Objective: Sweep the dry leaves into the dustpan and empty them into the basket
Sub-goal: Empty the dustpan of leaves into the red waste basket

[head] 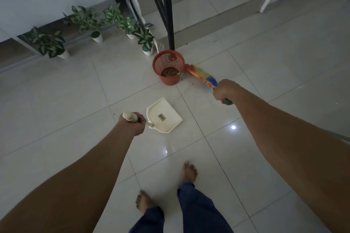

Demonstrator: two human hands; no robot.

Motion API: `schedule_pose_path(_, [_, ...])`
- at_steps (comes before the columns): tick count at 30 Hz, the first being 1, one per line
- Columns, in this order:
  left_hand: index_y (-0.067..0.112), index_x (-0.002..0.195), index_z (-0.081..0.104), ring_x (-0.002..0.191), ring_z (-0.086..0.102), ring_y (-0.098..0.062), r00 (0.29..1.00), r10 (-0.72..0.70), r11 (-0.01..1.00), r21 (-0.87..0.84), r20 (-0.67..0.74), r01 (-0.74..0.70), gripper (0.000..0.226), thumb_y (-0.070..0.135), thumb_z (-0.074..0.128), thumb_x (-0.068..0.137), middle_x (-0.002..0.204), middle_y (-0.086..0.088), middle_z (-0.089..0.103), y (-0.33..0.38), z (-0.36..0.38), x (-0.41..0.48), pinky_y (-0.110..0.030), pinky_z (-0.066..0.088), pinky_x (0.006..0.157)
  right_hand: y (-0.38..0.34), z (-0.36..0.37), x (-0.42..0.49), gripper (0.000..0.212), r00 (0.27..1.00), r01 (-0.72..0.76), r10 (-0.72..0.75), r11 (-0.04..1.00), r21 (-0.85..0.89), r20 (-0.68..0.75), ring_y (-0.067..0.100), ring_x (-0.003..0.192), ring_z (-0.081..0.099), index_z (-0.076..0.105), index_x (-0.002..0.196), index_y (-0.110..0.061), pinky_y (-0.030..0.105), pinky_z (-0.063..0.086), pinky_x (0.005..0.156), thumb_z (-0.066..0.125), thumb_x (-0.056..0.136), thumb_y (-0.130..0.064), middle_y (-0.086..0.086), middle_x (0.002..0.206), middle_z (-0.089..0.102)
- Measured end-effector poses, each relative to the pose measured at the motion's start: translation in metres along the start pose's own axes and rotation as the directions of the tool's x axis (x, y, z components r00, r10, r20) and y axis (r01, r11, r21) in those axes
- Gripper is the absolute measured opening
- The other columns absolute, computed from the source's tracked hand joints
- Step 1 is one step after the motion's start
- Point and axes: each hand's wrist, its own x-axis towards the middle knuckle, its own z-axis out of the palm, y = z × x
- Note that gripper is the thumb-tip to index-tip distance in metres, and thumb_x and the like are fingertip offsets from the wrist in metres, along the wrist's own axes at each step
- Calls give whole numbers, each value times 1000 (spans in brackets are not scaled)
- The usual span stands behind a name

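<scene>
Basket: a red-orange plastic mesh basket [170,80] stands upright on the glossy pale tiled floor [75,91], at the foot of a black stair railing [169,15].
Basket contents: a shallow layer of dry leaves [169,72] lies brown across its bottom.
Dustpan: a cream long-handled dustpan [170,111] sits near the basket on the person's side, its mouth turned roughly toward the basket; a small brown label [161,117] shows in the pan.
Left hand: the left hand [131,123] is closed in a fist around the dustpan's upright handle, whose rounded tip sticks out above the knuckles.
Right hand: the right hand [225,91] is wrapped tight around the handle of a broom [200,75], with a green end poking out below the fist.
Broom head: rainbow-coloured and blurred, it lies just beside the basket's right wall; contact cannot be told.
Leaves and hands: the leaves sit in the basket ahead of both hands, nearer the right one.
Floor: a few dark specks [192,83] dot the tiles between basket and broom.
Surroundings: potted variegated plants [145,38] line the wall to the left; bare feet [187,172] stand below.
</scene>
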Motion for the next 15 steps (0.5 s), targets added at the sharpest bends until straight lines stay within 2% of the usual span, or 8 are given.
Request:
schedule_pose_path(3, [7, 102, 59, 40, 51, -16, 999, 18, 999, -29, -41, -19, 13, 14, 56, 91, 86, -6, 61, -4, 3, 3, -18, 52, 53, 4, -4, -10, 23, 998, 21, -14, 992, -124, 55, 16, 53, 55, 52, 115, -2, 25, 44, 46, 51, 95, -13, 10, 75, 58])
schedule_pose_path(5, [9, 108, 58, 49, 53, -16, 999, 12, 999, -39, -49, -14, 20, 17, 61, 89, 93, -6, 61, -3, 5, 3, -18, 49, 45, 17, -8, -24, 13, 998, 16, -2, 981, -191, 70, 17, 53, 57, 52, 101, -1, 26, 46, 47, 52, 94, -12, 10, 72, 60])
schedule_pose_path(7, [11, 112, 58, 50, 54, -16, 998, -2, 997, -73, -65, -2, 26, 19, 63, 88, 95, -5, 61, 5, 9, 2, -18, 47, 40, 35, -15, -39, 12, 996, 13, 7, 975, -222, 92, 18, 52, 59, 54, 89, 0, 27, 48, 48, 53, 91, -12, 11, 69, 63])
schedule_pose_path(10, [11, 110, 58, 54, 56, -16, 990, 16, 998, -51, -138, -23, 27, 22, 65, 87, 95, -5, 61, 14, 6, 1, -18, 46, 40, 59, -28, -62, 18, 988, -12, 41, 983, -184, 151, 19, 55, 60, 64, 103, 0, 29, 51, 52, 58, 90, -12, 14, 76, 67])
schedule_pose_path(12, [11, 109, 58, 55, 57, -16, 995, 7, 999, -35, -102, -10, 25, 21, 64, 87, 96, -5, 61, 21, 4, -11, -18, 47, 40, 67, -31, -79, 23, 986, -30, 54, 987, -156, 157, 18, 54, 59, 65, 111, -3, 26, 49, 48, 60, 89, -9, 15, 79, 67])
schedule_pose_path(14, [9, 105, 58, 56, 57, -15, 994, 34, 997, -63, -108, -41, 19, 19, 62, 88, 94, -7, 61, 35, 5, -34, -18, 47, 41, 67, -26, -94, 24, 989, -38, 58, 989, -145, 138, 19, 54, 60, 65, 112, -6, 25, 48, 47, 59, 89, -8, 15, 80, 68])
schedule_pose_path(15, [8, 101, 57, 56, 57, -15, 990, 54, 996, -63, -133, -63, 18, 17, 63, 87, 90, -8, 61, 45, 13, 0, -19, 49, 44, 65, -21, -99, 23, 990, -44, 62, 989, -143, 125, 20, 56, 61, 64, 111, -5, 25, 48, 47, 59, 89, -9, 15, 80, 69])
